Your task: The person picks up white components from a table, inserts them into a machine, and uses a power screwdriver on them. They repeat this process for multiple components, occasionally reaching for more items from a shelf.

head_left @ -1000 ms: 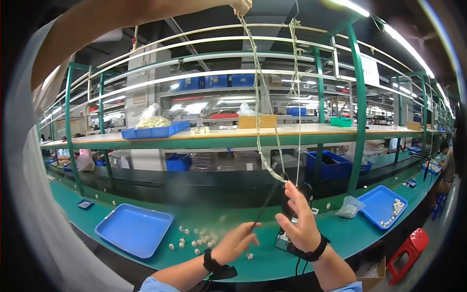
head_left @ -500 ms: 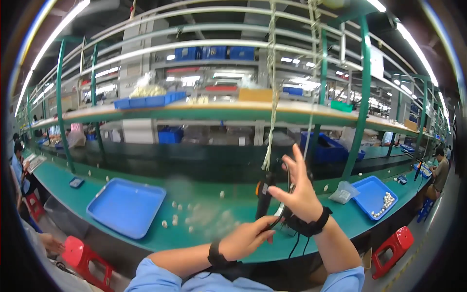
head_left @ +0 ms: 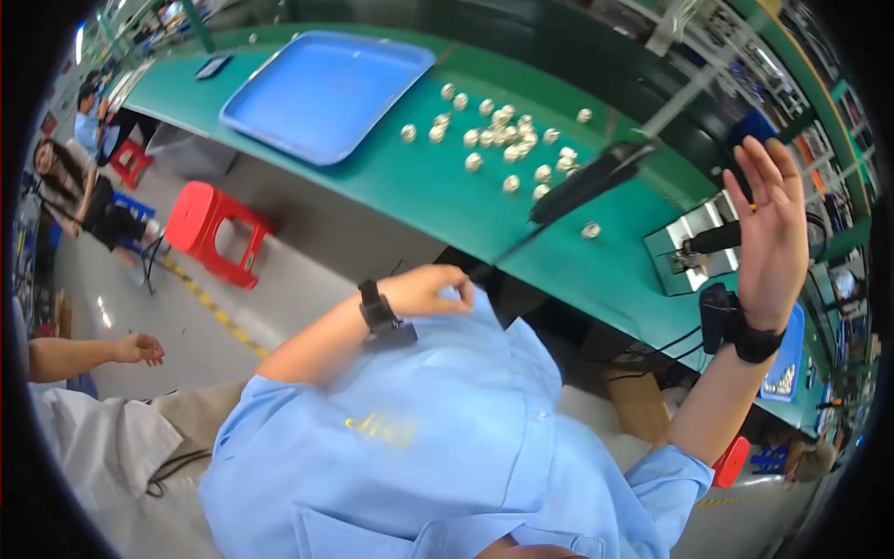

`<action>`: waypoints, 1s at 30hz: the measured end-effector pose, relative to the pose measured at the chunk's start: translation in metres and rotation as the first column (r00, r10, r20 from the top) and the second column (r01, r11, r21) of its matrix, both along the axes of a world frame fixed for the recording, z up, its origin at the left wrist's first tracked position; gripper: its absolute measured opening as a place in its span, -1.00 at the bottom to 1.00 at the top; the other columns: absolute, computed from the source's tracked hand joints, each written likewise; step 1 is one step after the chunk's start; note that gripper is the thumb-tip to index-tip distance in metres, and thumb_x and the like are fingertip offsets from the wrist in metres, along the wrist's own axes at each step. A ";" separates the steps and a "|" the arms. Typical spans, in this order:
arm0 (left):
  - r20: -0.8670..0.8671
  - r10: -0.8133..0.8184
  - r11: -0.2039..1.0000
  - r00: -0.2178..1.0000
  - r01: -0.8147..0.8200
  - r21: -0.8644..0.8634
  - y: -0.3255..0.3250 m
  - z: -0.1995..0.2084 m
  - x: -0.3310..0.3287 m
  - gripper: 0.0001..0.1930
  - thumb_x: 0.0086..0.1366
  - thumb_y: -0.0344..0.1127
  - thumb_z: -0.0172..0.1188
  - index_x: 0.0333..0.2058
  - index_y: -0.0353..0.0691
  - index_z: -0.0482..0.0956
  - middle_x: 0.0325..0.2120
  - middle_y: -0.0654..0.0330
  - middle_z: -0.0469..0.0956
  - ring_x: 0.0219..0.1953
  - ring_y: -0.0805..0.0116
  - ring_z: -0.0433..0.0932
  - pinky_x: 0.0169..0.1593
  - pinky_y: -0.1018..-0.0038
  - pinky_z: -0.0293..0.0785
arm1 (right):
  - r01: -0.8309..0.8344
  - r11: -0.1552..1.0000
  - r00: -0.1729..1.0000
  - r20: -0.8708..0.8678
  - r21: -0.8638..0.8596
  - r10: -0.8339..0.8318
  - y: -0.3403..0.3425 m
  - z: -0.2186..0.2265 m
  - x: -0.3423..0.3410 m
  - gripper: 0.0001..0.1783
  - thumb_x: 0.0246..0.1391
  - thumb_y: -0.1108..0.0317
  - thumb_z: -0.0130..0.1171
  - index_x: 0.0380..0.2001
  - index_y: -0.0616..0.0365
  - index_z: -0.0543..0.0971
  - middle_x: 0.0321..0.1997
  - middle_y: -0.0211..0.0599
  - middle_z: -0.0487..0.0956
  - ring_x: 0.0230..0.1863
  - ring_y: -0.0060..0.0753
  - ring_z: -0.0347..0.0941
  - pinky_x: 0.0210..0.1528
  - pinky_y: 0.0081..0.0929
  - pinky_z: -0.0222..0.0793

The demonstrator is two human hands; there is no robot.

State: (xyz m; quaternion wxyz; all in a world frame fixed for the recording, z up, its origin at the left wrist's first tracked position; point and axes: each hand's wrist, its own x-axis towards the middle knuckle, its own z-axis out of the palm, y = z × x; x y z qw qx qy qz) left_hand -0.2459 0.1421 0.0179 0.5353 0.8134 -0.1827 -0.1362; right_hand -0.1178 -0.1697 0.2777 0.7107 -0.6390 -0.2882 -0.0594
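Note:
My right hand [head_left: 775, 238] is raised at the right with fingers stretched, holding nothing. It is beside a dark cylindrical tool [head_left: 715, 239] over a metal fixture [head_left: 663, 253]; I cannot tell whether they touch. My left hand [head_left: 424, 291] is in front of my blue shirt, fingers curled toward the thumb; whatever they may hold is hidden. Both wrists wear black bands. A black corded hand tool [head_left: 591, 182], resembling an electric screwdriver, hangs at a slant over the green bench [head_left: 447, 210]. Several small round whitish metallic parts [head_left: 507, 135] lie scattered behind it.
A blue tray [head_left: 317, 93] lies on the bench at left; another blue tray [head_left: 792, 349] with small parts is at far right. A red stool [head_left: 200, 219] stands on the floor. A person's hand [head_left: 140, 349] shows at left. Black cables hang off the bench edge.
The view has tilted down and turned. My left hand has come away from the dark cable to the front of my shirt. My right hand remains raised and open, now farther right.

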 end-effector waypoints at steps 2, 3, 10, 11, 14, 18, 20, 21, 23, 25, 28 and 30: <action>0.020 0.126 0.992 0.992 -0.127 0.022 0.023 -0.047 -0.006 -0.81 0.21 -0.31 0.22 -0.24 -0.27 0.54 -0.29 0.18 0.57 -0.17 0.26 0.53 0.04 0.37 0.39 | -0.058 0.997 0.998 -0.010 -0.055 0.057 0.027 -0.019 0.003 -0.38 0.12 0.28 0.02 0.25 0.21 0.22 0.09 -0.23 0.45 0.13 -0.43 0.34 0.23 -0.44 0.15; 0.165 0.168 0.978 0.972 -0.185 0.093 0.031 -0.058 -0.004 -0.80 0.20 -0.29 0.23 -0.23 -0.24 0.55 -0.28 0.16 0.56 -0.15 0.22 0.52 0.05 0.34 0.38 | -0.072 0.993 0.997 0.000 -0.096 0.072 0.041 -0.028 0.005 -0.38 0.11 0.31 0.03 0.24 0.22 0.22 0.10 -0.23 0.44 0.12 -0.43 0.33 0.22 -0.44 0.16; 0.073 0.515 0.836 0.854 -0.519 0.180 0.031 -0.138 -0.001 -0.69 0.21 -0.17 0.18 -0.12 -0.17 0.57 -0.12 0.01 0.53 0.01 0.05 0.44 0.13 0.23 0.33 | -0.194 0.943 0.977 0.031 -0.271 0.210 0.091 -0.074 0.022 -0.44 0.09 0.36 0.08 0.18 0.23 0.28 0.07 -0.13 0.40 0.15 -0.29 0.29 0.26 -0.33 0.13; -0.013 0.579 0.790 0.815 -0.558 0.256 0.040 -0.160 0.006 -0.64 0.21 -0.13 0.16 -0.07 -0.16 0.55 -0.07 -0.03 0.51 0.04 0.01 0.43 0.14 0.22 0.33 | -0.130 0.966 0.990 0.016 -0.222 0.137 0.085 -0.080 0.027 -0.47 0.08 0.37 0.08 0.14 0.23 0.30 -0.02 -0.17 0.43 0.08 -0.30 0.32 0.23 -0.32 0.17; -0.119 0.589 0.774 0.800 -0.515 0.369 0.056 -0.185 0.027 -0.54 0.23 -0.07 0.11 0.05 -0.15 0.47 0.03 -0.06 0.46 0.09 -0.03 0.40 0.15 0.20 0.32 | -0.032 0.997 0.999 -0.004 -0.069 0.032 0.075 -0.077 0.015 -0.53 0.05 0.40 0.10 0.06 0.24 0.35 -0.17 -0.23 0.46 -0.04 -0.34 0.38 0.13 -0.35 0.24; 0.088 0.180 0.763 0.980 -0.196 0.616 0.075 -0.206 0.081 -0.53 0.33 -0.04 -0.07 0.10 -0.19 0.41 0.08 0.01 0.44 0.12 0.09 0.40 0.13 0.27 0.35 | 0.092 0.982 0.993 0.054 0.168 -0.103 0.052 -0.051 -0.007 -0.63 0.03 0.44 0.12 -0.05 0.24 0.39 -0.31 -0.29 0.47 -0.21 -0.42 0.42 -0.02 -0.44 0.32; 0.089 -0.195 0.525 0.977 0.027 0.851 0.108 -0.272 0.084 -0.56 0.38 -0.09 -0.15 0.09 -0.21 0.40 0.07 0.02 0.44 0.12 0.13 0.40 0.14 0.28 0.34 | 0.037 0.976 0.994 0.096 0.215 -0.059 0.050 -0.040 -0.017 -0.69 0.04 0.44 0.11 -0.11 0.23 0.40 -0.31 -0.28 0.48 -0.27 -0.46 0.40 -0.09 -0.46 0.34; 0.064 -0.154 0.579 0.986 0.037 0.814 0.097 -0.268 0.103 -0.56 0.38 -0.09 -0.14 0.09 -0.22 0.41 0.07 0.01 0.44 0.11 0.12 0.40 0.13 0.28 0.34 | 0.123 0.971 0.981 0.124 0.206 -0.150 0.036 -0.040 -0.022 -0.69 0.04 0.44 0.11 -0.11 0.23 0.40 -0.31 -0.28 0.48 -0.27 -0.46 0.40 -0.09 -0.46 0.34; 0.064 -0.190 0.641 0.980 0.075 0.764 0.067 -0.249 0.163 -0.57 0.37 -0.09 -0.13 0.08 -0.22 0.41 0.06 0.01 0.45 0.10 0.12 0.41 0.12 0.28 0.35 | 0.424 0.890 0.884 0.139 0.166 -0.447 0.010 -0.042 -0.036 -0.70 0.04 0.42 0.14 -0.13 0.22 0.41 -0.32 -0.30 0.49 -0.30 -0.50 0.39 -0.13 -0.52 0.32; 0.100 -0.232 0.665 0.967 0.083 0.743 0.045 -0.243 0.204 -0.57 0.37 -0.10 -0.12 0.07 -0.22 0.42 0.04 0.01 0.45 0.09 0.12 0.41 0.11 0.28 0.35 | 0.604 0.794 0.778 0.167 0.066 -0.605 -0.008 -0.038 -0.042 -0.71 0.03 0.40 0.17 -0.16 0.20 0.43 -0.31 -0.33 0.50 -0.31 -0.55 0.38 -0.16 -0.58 0.30; 0.081 -0.253 0.663 0.964 0.111 0.740 0.032 -0.247 0.228 -0.58 0.36 -0.10 -0.09 0.05 -0.23 0.43 0.02 0.01 0.46 0.07 0.12 0.42 0.10 0.28 0.36 | 0.668 0.739 0.744 0.100 -0.090 -0.661 -0.027 -0.041 -0.043 -0.61 -0.05 0.19 0.32 -0.22 0.17 0.47 -0.28 -0.35 0.54 -0.21 -0.52 0.45 -0.13 -0.58 0.33; 0.092 -0.308 0.648 0.947 0.138 0.749 0.012 -0.242 0.260 -0.59 0.35 -0.10 -0.08 0.04 -0.23 0.44 0.01 0.01 0.47 0.06 0.11 0.43 0.09 0.28 0.37 | 0.654 0.745 0.756 0.105 -0.130 -0.646 -0.042 -0.045 -0.043 -0.52 -0.05 0.15 0.31 -0.13 0.19 0.45 -0.23 -0.33 0.53 -0.14 -0.51 0.43 -0.06 -0.54 0.31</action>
